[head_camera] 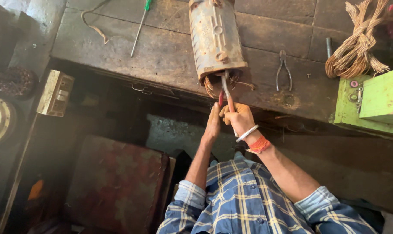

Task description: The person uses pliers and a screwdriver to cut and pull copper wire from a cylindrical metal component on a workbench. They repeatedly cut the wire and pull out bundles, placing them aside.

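Right hand [239, 118]: frame centre, fingers closed round red-handled tool [225, 93].
Left hand [213, 123]: beside it, grip unclear.
Motor housing [214, 37]: upper centre, holding copper windings [211, 84], tool tip inside.
Green box [380, 102]: right edge.

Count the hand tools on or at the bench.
3: green-handled screwdriver lying far left, pliers lying right of the motor housing, red-handled tool gripped at its mouth. Others may be hidden.

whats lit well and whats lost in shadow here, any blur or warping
Head view: daylight falls evenly on the worn wooden bench, the rusty grey metal motor housing and the bright green wooden block; the space under the bench is deep shadow, detail lost; both hands, left hand and right hand, are sharp, no motion blur; the bench edges splay outward, wide-angle distortion; no strong glare.
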